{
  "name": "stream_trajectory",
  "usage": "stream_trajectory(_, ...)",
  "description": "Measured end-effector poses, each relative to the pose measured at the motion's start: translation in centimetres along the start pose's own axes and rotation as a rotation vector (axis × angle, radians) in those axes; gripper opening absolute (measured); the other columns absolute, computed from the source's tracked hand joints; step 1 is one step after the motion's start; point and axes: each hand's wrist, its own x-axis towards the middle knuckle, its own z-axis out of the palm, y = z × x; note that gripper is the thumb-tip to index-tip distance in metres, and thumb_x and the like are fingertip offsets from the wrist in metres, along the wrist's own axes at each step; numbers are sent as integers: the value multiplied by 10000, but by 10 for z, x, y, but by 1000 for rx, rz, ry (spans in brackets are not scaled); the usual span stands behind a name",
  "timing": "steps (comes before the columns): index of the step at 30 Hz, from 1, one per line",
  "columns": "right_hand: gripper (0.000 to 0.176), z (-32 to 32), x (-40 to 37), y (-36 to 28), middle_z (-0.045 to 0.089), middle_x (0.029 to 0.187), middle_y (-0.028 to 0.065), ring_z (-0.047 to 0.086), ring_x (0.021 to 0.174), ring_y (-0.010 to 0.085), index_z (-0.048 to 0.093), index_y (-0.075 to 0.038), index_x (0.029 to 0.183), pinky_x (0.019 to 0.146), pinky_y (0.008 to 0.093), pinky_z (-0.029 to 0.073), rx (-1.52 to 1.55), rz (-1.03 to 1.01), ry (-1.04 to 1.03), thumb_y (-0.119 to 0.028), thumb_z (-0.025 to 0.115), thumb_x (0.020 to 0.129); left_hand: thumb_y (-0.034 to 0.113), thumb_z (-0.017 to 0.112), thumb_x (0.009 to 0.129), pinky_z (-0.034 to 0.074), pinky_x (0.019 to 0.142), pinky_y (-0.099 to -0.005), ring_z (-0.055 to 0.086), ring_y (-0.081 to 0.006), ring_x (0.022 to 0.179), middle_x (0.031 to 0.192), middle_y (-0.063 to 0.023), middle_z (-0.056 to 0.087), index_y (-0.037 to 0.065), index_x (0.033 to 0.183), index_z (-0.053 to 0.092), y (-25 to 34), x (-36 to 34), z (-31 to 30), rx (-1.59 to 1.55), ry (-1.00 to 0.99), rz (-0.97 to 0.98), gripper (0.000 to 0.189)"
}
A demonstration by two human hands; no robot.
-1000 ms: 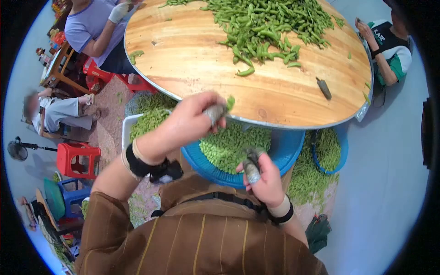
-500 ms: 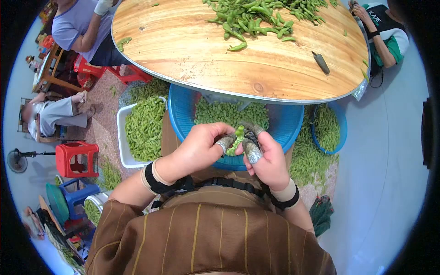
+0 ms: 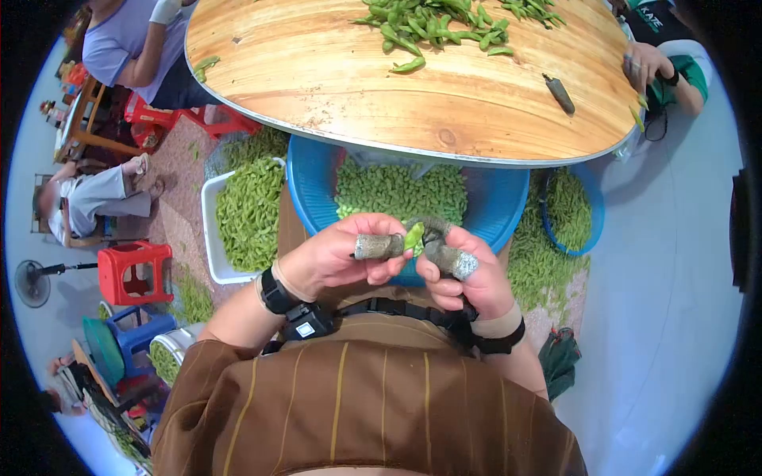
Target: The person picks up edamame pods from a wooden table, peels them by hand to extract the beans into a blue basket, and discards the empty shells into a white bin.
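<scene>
Between my two hands, above the blue basin (image 3: 305,190), is a green bean pod (image 3: 414,236). My left hand (image 3: 349,252) pinches its left end, with a worn, silvery cover on the thumb. My right hand (image 3: 464,266) grips the other side with covered thumb and fingers. Shelled green beans (image 3: 401,190) lie in the basin below. On the round wooden table (image 3: 357,95) is a heap of pods (image 3: 429,24), with a dark finger cover (image 3: 559,94) to its right.
A white tub of pods (image 3: 252,210) stands left of the basin, a blue basket (image 3: 589,210) right. Loose pods cover the floor on the right. A red stool (image 3: 135,272) is at left. One person sits at upper left; another's hand (image 3: 647,65) touches the table's right edge.
My left wrist has rotated, showing its black device, and the pod sits lower and looks shorter. At right, the other person's hand has come down to the table edge. Fewer pods show on the table.
</scene>
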Motion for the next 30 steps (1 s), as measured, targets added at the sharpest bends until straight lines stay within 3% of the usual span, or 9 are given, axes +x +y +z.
stream_trajectory(3, 319, 7, 0, -3, 550, 812, 22, 406, 510, 44, 463, -94, 1227, 420, 177, 339, -220, -47, 115, -64, 477, 910, 152, 564, 893, 410, 533, -217, 524, -103, 601, 783, -69, 609, -5, 997, 570, 7, -1, 11, 413, 290, 19, 189)
stream_trajectory(8, 298, 17, 9, -1, 553, 794, 18, 418, 513, 45, 479, -82, 1194, 417, 182, 349, -324, -88, 160, -60, 496, 897, 94, 523, 903, 442, 583, -220, 557, -113, 633, 790, -55, 618, 2, 984, 574, 10, -3, 18, 801, 393, 184, 132)
stream_trajectory(10, 303, 15, 12, 1, 556, 811, 21, 421, 515, 45, 476, -83, 1198, 421, 184, 356, -377, -63, 190, -51, 493, 897, 65, 513, 891, 453, 585, -240, 563, -137, 618, 770, -59, 615, 2, 992, 569, 13, -3, 11, 1676, 326, 604, 132)
stream_trajectory(14, 301, 6, 13, 7, 547, 817, 19, 407, 510, 40, 465, -93, 1211, 419, 177, 340, -449, -79, 180, -75, 481, 910, 97, 544, 883, 439, 541, -257, 555, -155, 591, 761, -69, 611, 2, 987, 566, 9, -7, 9, 1525, 311, 509, 143)
stream_trajectory(16, 289, 4, 10, 5, 534, 811, 14, 386, 504, 33, 462, -102, 1215, 416, 170, 320, 15, 52, -4, -107, 464, 925, 150, 571, 882, 414, 498, -252, 544, -151, 573, 763, -71, 612, 6, 972, 564, 9, -9, 0, -41, 63, -32, 170)
stream_trajectory(19, 282, -6, 12, 5, 521, 797, 8, 370, 505, 28, 460, -109, 1217, 414, 167, 302, 23, 37, 30, -135, 450, 936, 206, 592, 875, 390, 480, -240, 537, -150, 572, 760, -66, 610, 10, 960, 563, 8, -2, -1, 69, 115, -15, 215)
stream_trajectory(21, 285, -4, 13, 5, 537, 803, 16, 387, 514, 34, 462, -102, 1213, 419, 172, 327, -60, 23, 121, -115, 452, 929, 203, 620, 859, 410, 487, -259, 540, -138, 583, 754, -60, 607, 8, 946, 570, 9, -1, 7, 329, 325, 0, 219)
stream_trajectory(24, 278, -4, 19, 13, 554, 804, 27, 422, 528, 44, 473, -86, 1196, 419, 183, 366, -289, -41, 215, -88, 453, 918, 135, 698, 736, 461, 534, -338, 555, -196, 572, 730, -102, 584, 16, 891, 585, 15, -2, 12, 1644, 317, 502, 226)
stream_trajectory(30, 264, 2, 28, 20, 565, 795, 33, 464, 546, 59, 490, -62, 1168, 416, 200, 407, -436, -103, 287, -67, 446, 908, 84, 641, 619, 471, 554, -356, 579, -259, 649, 743, -98, 553, 34, 921, 573, 2, 1, 12, 2301, 412, 603, 314)
